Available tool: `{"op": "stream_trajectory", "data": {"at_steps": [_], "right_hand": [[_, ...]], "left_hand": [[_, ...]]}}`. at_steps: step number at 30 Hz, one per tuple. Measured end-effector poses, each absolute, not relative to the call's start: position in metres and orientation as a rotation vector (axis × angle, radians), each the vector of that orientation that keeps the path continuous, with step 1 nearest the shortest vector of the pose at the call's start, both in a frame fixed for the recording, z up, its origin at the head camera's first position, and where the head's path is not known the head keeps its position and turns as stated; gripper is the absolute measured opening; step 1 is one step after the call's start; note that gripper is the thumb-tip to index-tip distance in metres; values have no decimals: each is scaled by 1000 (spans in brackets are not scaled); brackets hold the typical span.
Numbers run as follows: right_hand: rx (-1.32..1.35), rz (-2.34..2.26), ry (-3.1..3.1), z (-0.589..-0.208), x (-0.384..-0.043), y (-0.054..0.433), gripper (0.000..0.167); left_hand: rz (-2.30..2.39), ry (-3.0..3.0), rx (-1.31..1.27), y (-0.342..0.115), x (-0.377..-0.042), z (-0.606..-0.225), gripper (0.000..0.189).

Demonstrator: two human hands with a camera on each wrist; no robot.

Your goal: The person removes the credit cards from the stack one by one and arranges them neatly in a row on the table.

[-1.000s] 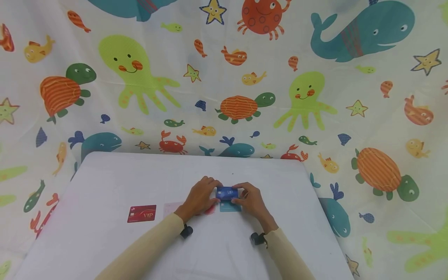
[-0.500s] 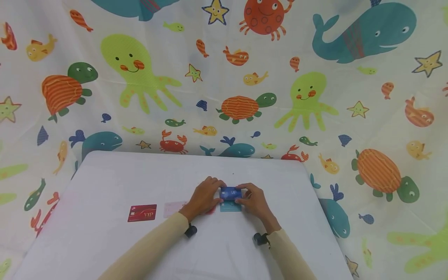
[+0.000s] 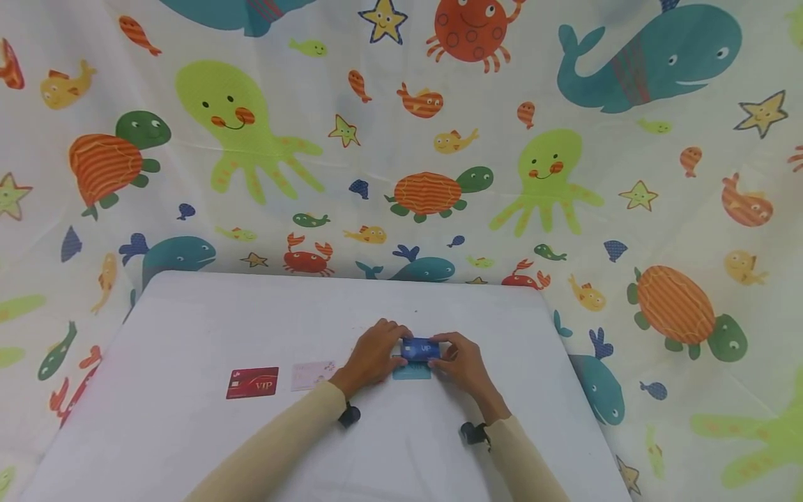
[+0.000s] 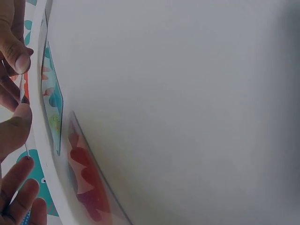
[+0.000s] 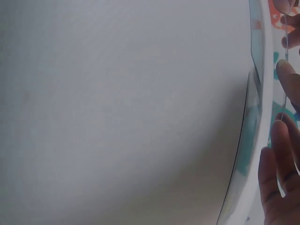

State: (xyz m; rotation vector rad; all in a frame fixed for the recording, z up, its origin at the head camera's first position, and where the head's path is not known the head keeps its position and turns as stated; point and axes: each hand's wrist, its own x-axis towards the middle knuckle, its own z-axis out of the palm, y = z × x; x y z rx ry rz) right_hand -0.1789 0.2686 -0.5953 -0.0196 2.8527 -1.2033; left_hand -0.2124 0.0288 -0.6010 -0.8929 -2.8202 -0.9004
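A dark blue VIP card (image 3: 420, 350) is pinched by its two short ends, the left hand (image 3: 371, 354) on one side and the right hand (image 3: 465, 364) on the other. It is held just behind a lighter blue card (image 3: 411, 372) and overlaps its back edge in the head view. Whether the two touch cannot be told. In the left wrist view the left thumb (image 4: 18, 124) presses on the held card, seen edge-on. The right thumb (image 5: 287, 77) shows likewise in the right wrist view.
A red VIP card (image 3: 252, 383) and a pale pink card (image 3: 312, 375) lie in a row to the left on the white table (image 3: 188, 321). Glossy cards (image 4: 54, 98) reflect the sea-animal curtain (image 3: 426, 139) behind the table.
Both hands have shifted a little to the right with the dark blue card. A red card partly visible beside the left wrist is now covered in the head view.
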Motion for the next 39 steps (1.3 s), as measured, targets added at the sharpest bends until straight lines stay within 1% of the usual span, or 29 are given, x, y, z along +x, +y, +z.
{"op": "stream_trajectory", "data": {"at_steps": [17, 25, 39], "right_hand": [[68, -1169, 2870, -600, -169, 282, 51], [8, -1187, 2894, -600, -165, 289, 50], [64, -1191, 2885, -603, -162, 291, 50]], "left_hand": [[-818, -2782, -960, 43, -210, -606, 50], [-826, -2754, -978, 48, -209, -607, 50], [-839, -2761, -993, 51, -204, -604, 48]]}}
